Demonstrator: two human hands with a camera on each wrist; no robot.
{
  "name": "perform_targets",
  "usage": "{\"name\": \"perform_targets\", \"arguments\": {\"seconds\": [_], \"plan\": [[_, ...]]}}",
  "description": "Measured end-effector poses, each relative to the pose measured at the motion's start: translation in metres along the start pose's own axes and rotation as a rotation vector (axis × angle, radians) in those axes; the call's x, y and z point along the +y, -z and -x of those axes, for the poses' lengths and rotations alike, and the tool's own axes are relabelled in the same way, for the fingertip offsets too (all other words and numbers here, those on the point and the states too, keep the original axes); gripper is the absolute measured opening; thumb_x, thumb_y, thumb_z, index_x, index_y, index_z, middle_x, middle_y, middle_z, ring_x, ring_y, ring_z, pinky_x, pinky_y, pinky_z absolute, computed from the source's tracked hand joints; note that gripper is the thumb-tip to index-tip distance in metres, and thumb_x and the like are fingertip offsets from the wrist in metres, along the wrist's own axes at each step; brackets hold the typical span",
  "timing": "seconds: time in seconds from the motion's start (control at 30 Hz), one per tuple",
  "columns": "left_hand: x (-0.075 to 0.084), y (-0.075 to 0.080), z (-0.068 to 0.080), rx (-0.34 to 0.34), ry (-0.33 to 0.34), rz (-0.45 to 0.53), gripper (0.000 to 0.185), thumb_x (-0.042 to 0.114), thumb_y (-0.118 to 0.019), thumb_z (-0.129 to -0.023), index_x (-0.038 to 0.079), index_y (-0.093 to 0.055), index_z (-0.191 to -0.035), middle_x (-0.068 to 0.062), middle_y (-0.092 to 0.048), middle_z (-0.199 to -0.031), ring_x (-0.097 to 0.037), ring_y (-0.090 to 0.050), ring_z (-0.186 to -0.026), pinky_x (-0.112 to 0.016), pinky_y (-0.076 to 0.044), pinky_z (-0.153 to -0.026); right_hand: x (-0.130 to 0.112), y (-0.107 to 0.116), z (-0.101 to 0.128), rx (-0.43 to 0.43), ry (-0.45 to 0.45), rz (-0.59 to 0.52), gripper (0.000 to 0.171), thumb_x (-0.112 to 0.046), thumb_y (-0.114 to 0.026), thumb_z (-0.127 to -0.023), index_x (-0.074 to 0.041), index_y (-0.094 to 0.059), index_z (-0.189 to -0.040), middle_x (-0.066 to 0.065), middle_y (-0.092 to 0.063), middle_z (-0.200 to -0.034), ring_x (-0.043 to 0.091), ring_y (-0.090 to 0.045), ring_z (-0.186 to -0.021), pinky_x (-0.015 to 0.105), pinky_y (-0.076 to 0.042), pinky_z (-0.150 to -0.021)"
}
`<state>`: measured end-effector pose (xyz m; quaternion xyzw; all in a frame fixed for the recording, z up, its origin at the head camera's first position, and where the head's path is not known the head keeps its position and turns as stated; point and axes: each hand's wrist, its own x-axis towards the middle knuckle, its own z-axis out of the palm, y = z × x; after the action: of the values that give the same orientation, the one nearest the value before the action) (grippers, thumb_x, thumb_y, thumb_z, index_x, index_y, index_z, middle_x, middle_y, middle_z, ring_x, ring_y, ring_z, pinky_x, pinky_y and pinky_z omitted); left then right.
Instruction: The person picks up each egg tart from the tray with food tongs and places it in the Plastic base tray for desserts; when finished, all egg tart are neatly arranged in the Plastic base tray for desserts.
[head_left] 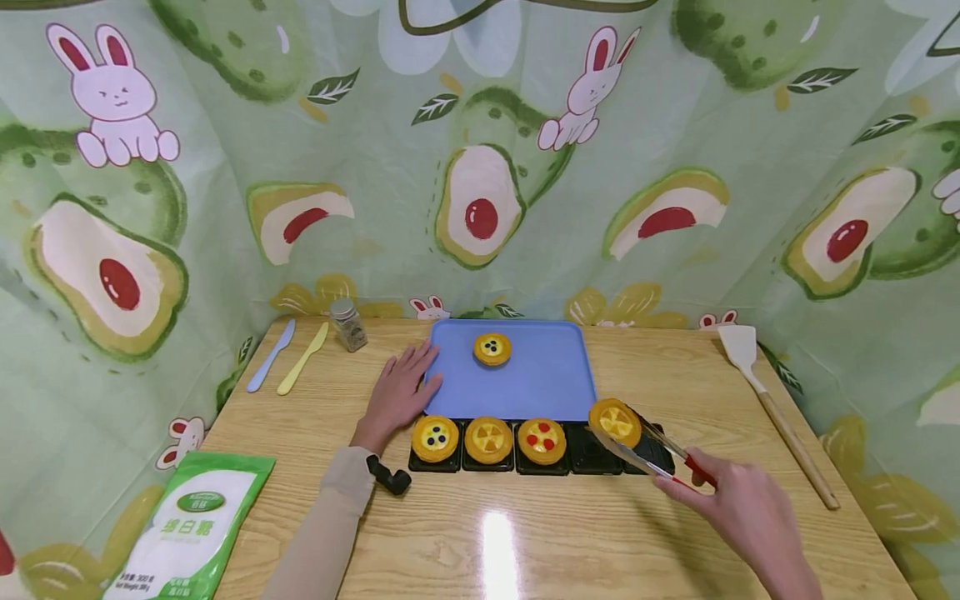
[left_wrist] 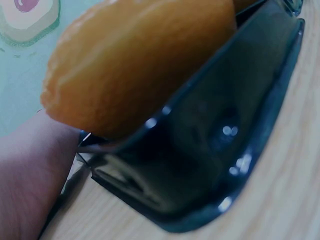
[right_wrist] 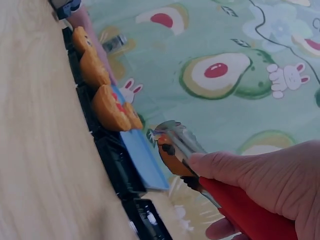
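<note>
My right hand (head_left: pixel 738 504) grips red-handled metal tongs (head_left: pixel 660 454) that clamp a yellow tart (head_left: pixel 615 421), lifted just above the black tray row (head_left: pixel 596 458). In the right wrist view the tongs (right_wrist: pixel 182 142) pinch the tart (right_wrist: pixel 172 157) above the dark trays (right_wrist: pixel 117 167). Three tarts (head_left: pixel 487 439) sit in the black trays at left. One tart with dark dots (head_left: pixel 492 349) lies on the blue tray (head_left: pixel 547 379). My left hand (head_left: pixel 397 392) rests flat on the table, fingertips at the blue tray's left edge. The left wrist view shows a tart (left_wrist: pixel 135 65) in a black tray (left_wrist: pixel 210 150) very close.
A wooden-handled spatula (head_left: pixel 772 408) lies at the right. A blue knife (head_left: pixel 272 354), a yellow knife (head_left: pixel 303 358) and a small spice jar (head_left: pixel 348 324) sit at the back left. A green-white bag (head_left: pixel 195 525) lies at the front left. A patterned cloth surrounds the table (head_left: pixel 480 542).
</note>
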<state>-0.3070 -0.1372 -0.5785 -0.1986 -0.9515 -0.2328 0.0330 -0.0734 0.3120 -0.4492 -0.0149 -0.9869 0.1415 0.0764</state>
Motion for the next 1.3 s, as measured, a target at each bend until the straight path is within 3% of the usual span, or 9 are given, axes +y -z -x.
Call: {"name": "perform_targets", "arguments": {"seconds": [0.17, 0.33, 0.47, 0.6, 0.83, 1.3], "plan": [[0.000, 0.000, 0.000, -0.003, 0.005, 0.002, 0.065, 0.053, -0.042, -0.110, 0.023, -0.030, -0.167, 0.003, -0.021, -0.173, -0.031, -0.017, -0.161, -0.057, -0.009, -0.128, 0.003, -0.006, 0.005, -0.064, -0.022, -0.002, 0.065, -0.065, -0.081, -0.081, -0.006, -0.081, -0.109, 0.001, -0.073, -0.076, 0.013, -0.053, -0.058, 0.033, -0.040, -0.047], [0.000, 0.001, 0.000, 0.001, 0.002, 0.005, 0.065, 0.052, -0.042, -0.110, 0.022, -0.031, -0.166, 0.001, -0.023, -0.173, -0.032, -0.018, -0.160, -0.058, -0.009, -0.128, 0.002, -0.014, 0.006, -0.115, -0.029, 0.000, 0.068, -0.066, -0.079, -0.082, -0.006, -0.080, -0.113, 0.001, -0.073, -0.080, 0.013, -0.054, -0.059, 0.033, -0.041, -0.047], [0.001, 0.002, 0.001, 0.008, 0.000, 0.008, 0.065, 0.051, -0.043, -0.110, 0.021, -0.032, -0.166, 0.000, -0.024, -0.172, -0.033, -0.019, -0.160, -0.059, -0.010, -0.128, -0.001, -0.020, 0.004, -0.136, -0.030, 0.000, 0.055, -0.067, -0.077, -0.083, -0.014, -0.076, -0.094, -0.003, -0.066, -0.075, 0.013, -0.049, -0.057, 0.033, -0.037, -0.046], [0.001, 0.003, 0.000, 0.009, -0.003, 0.001, 0.066, 0.053, -0.042, -0.110, 0.022, -0.032, -0.166, 0.000, -0.025, -0.172, -0.032, -0.020, -0.160, -0.059, -0.011, -0.128, -0.003, -0.023, 0.002, -0.141, -0.016, 0.005, 0.051, -0.067, -0.076, -0.084, -0.021, -0.055, -0.074, -0.006, -0.054, -0.067, 0.014, -0.042, -0.055, 0.032, -0.032, -0.046], [0.000, 0.001, 0.000, 0.000, -0.005, -0.002, 0.065, 0.054, -0.040, -0.110, 0.022, -0.031, -0.166, 0.001, -0.023, -0.173, -0.031, -0.019, -0.160, -0.058, -0.010, -0.128, -0.004, -0.027, 0.000, -0.167, -0.028, 0.014, 0.054, -0.067, -0.076, -0.084, -0.021, -0.050, -0.071, -0.006, -0.050, -0.066, 0.014, -0.040, -0.054, 0.031, -0.028, -0.047], [0.000, 0.001, 0.000, 0.002, 0.001, 0.000, 0.066, 0.054, -0.040, -0.110, 0.023, -0.030, -0.166, 0.002, -0.023, -0.173, -0.031, -0.018, -0.160, -0.058, -0.009, -0.128, -0.004, -0.028, -0.001, -0.140, -0.012, 0.002, 0.055, -0.067, -0.078, -0.082, -0.021, -0.050, -0.071, -0.007, -0.049, -0.065, 0.013, -0.039, -0.052, 0.030, -0.027, -0.045]]}}
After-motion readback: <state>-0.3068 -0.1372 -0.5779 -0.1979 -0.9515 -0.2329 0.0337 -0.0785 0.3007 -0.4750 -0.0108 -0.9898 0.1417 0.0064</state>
